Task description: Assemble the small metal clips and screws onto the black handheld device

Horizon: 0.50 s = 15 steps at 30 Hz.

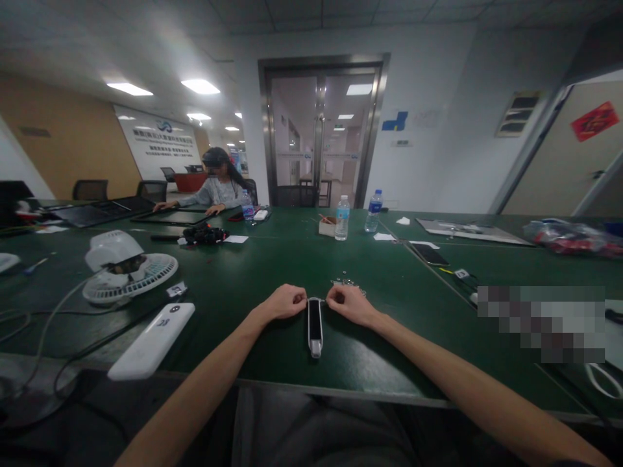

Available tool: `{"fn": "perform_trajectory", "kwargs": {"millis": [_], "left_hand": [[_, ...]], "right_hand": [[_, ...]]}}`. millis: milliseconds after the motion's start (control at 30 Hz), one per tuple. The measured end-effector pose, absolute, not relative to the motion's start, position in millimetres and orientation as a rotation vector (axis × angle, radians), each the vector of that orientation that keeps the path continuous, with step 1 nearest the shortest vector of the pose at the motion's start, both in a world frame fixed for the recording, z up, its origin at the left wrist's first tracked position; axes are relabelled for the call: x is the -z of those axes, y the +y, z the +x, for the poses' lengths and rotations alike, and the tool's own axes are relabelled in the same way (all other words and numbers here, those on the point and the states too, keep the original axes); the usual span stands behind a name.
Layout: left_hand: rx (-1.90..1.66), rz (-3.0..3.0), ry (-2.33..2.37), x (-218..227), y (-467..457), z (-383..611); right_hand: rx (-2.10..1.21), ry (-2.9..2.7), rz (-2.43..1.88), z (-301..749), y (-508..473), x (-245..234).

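A slim, elongated device (315,322) with a black face, pale rim and light-coloured near end lies on the green table in front of me. My left hand (287,301) is closed in a pinch at the device's far left corner. On the opposite side, my right hand (351,305) also pinches, its fingertips close to the far right corner. A thin pale edge shows between the fingertips; what the fingers grip is too small to make out. Small loose metallic pieces (348,283) lie just beyond my right hand.
Left of me are a white power bank-like slab (153,340) and an opened white fan (129,269) with cables. Water bottles (342,219) and a small box (328,226) stand ahead. A phone (429,253) lies right. Across the table sits another person (221,178).
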<state>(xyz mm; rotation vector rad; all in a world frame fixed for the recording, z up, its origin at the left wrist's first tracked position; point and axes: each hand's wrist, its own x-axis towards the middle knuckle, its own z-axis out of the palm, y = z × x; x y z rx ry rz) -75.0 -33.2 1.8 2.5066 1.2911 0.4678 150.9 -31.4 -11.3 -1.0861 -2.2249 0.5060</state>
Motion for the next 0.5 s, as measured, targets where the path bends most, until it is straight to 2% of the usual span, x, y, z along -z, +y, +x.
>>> {"fn": "perform_trajectory", "kwargs": {"millis": [300, 500], "left_hand": [[-0.528, 2.516, 1.301, 4, -31, -75], [-0.545, 2.506, 1.299, 5, -31, -75]], "right_hand": [[-0.647, -2.138, -1.024, 150, -30, 16], [-0.584, -2.17, -0.984, 148, -26, 23]]}}
